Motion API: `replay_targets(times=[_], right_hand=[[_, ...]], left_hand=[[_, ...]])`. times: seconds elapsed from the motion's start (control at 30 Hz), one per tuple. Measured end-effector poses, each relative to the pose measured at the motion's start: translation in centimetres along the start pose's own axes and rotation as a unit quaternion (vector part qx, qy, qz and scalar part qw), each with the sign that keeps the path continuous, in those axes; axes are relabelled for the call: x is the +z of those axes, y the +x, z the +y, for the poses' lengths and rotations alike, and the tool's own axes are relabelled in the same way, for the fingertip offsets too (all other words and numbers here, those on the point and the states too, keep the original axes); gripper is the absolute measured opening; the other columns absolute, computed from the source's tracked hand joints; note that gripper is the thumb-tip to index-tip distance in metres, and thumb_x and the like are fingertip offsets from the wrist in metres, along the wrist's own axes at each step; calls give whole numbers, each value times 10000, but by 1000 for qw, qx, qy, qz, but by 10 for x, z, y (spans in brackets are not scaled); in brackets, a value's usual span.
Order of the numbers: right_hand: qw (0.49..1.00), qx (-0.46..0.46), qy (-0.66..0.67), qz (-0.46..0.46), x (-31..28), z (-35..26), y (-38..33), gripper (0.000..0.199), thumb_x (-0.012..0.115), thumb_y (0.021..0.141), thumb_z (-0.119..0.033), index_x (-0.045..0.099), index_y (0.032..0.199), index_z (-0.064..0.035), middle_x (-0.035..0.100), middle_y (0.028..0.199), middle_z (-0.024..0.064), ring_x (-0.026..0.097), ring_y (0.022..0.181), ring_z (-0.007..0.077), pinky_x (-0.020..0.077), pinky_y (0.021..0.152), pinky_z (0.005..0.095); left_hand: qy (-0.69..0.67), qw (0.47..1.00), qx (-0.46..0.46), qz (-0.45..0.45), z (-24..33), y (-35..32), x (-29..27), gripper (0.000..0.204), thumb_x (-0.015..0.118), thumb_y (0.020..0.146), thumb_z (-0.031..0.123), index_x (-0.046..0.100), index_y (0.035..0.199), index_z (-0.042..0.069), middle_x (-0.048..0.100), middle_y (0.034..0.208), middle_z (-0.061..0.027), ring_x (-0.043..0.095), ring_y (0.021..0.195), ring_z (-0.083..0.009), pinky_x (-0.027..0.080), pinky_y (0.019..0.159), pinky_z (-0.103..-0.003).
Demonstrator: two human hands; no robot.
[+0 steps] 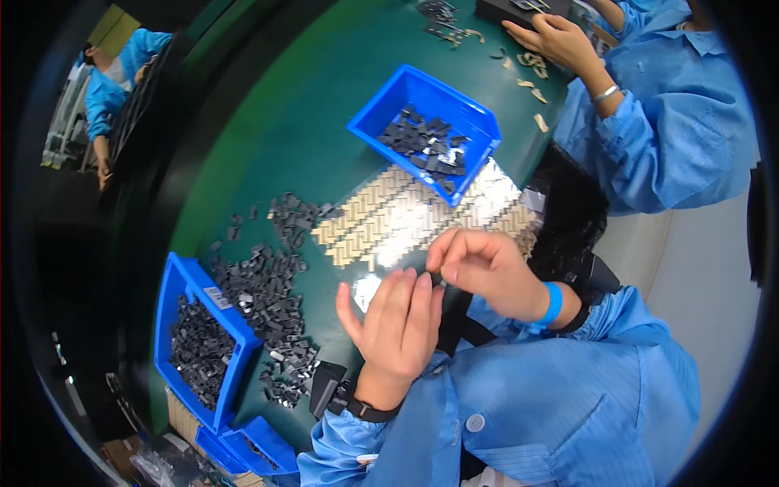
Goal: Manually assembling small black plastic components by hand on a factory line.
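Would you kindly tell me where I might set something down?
The widest free patch of green tabletop lies between the upper blue bin and the loose dark pieces; a narrower one separates those pieces from the left hand. It is crowded around the lower-left blue bin and the tan-patterned sheet.

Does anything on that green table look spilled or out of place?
Possibly: many small, blocky dark-grey pieces lie heaped loose on the green tabletop beside the blue plastic bin at left, rather than inside it. They look spilled, though that may be deliberate.
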State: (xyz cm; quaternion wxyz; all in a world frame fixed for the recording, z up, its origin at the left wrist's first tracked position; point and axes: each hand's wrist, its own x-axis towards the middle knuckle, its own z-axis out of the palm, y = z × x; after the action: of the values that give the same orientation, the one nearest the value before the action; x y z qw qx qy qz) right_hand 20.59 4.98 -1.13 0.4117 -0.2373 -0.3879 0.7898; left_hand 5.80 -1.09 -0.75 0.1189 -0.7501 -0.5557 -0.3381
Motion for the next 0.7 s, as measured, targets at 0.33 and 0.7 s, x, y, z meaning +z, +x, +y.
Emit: replay_targets(times=[0.33, 0.7], right_hand=[[946, -212, -235, -72, 34, -1, 17, 91, 629, 806, -76, 621, 887, -36, 560, 946, 94, 541, 841, 206, 428, 768, 313], [808, -355, -448, -145, 36, -2, 18, 114, 677, 746, -145, 619, 815, -76, 543, 859, 34, 519, 760, 214, 394, 666, 341]], left_hand=[[-386, 825, -412, 15, -1, -13, -51, 86, 614, 798, -15, 633, 881, -12, 666, 827, -93, 638, 795, -178, 387, 947, -425], [-521, 726, -449, 26, 3, -14, -62, 157, 638, 775, -30, 650, 930, -54, 654, 898, -124, 611, 781, -137, 468, 763, -243]])
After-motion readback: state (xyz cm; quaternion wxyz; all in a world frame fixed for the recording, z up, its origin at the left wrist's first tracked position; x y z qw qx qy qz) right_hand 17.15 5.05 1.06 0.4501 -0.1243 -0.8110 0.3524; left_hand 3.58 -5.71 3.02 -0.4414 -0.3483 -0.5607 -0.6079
